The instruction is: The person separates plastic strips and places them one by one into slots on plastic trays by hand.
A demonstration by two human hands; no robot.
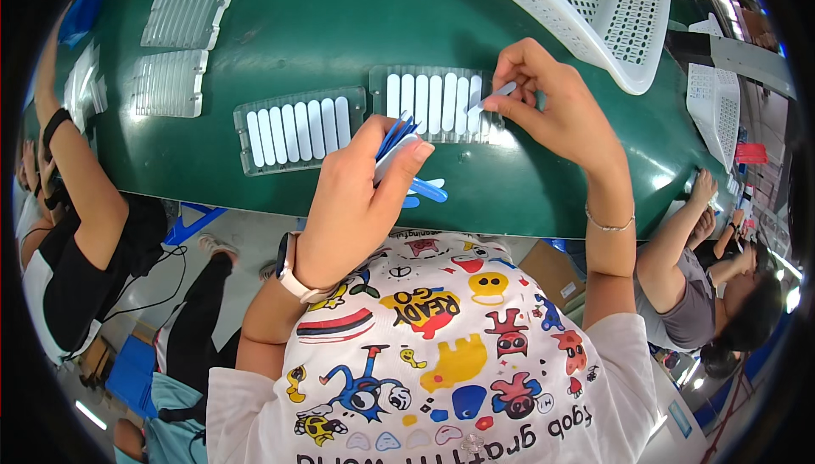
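Note:
My left hand (361, 179) is closed round a bunch of flat round-ended strips (396, 155), white on one face and blue on the other. A few loose strips (431, 190) lie on the table just beyond its thumb. Between thumb and fingers, my right hand (543, 95) pinches one such strip (504, 90), tilted over the right end of a clear grooved plastic tray (486, 130). White strips stand side by side in that tray. Left of it, a second clear tray (293, 165) holds another row of white strips, near my left hand.
Two clear grooved trays (187, 16) without strips lie at the far left of the green table (297, 31). A white perforated basket (632, 31) stands at the far right. Co-workers' arms (89, 167) show at the left edge and, with another white basket (713, 107), at the right.

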